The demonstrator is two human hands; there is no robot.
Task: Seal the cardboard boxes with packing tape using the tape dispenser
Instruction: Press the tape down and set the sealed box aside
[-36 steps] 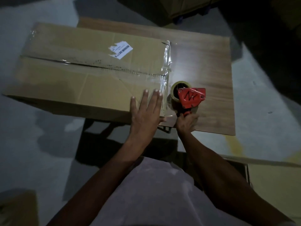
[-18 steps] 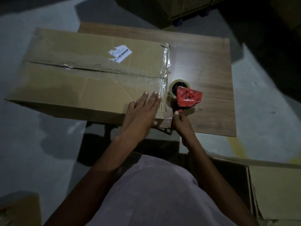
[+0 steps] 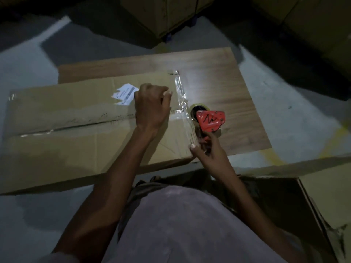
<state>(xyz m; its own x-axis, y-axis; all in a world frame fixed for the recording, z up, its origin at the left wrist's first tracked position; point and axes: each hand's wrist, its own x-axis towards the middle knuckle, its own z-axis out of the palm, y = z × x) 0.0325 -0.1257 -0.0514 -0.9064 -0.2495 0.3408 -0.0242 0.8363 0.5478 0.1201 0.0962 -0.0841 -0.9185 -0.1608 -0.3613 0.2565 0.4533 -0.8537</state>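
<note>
A wide flat cardboard box [image 3: 66, 141] lies on a wooden tabletop [image 3: 218, 88]. A strip of clear tape [image 3: 182, 103] runs along the box's right end. My left hand [image 3: 152, 105] rests on the box top near the centre seam, fingers curled, beside a torn white label [image 3: 124, 93]. The red tape dispenser [image 3: 209, 120] with its tape roll stands at the box's right edge. My right hand [image 3: 207, 149] grips its handle from below, thumb against the box corner.
An open cardboard box [image 3: 296, 202] sits low at the right near my body. More stacked boxes [image 3: 163, 14] stand in the dark at the back. Grey floor surrounds the table, with a yellow line [image 3: 273, 158] at the right.
My left hand has slid from the box's near right corner up to the centre seam and curled its fingers. The dispenser and right hand stay at the box's right end.
</note>
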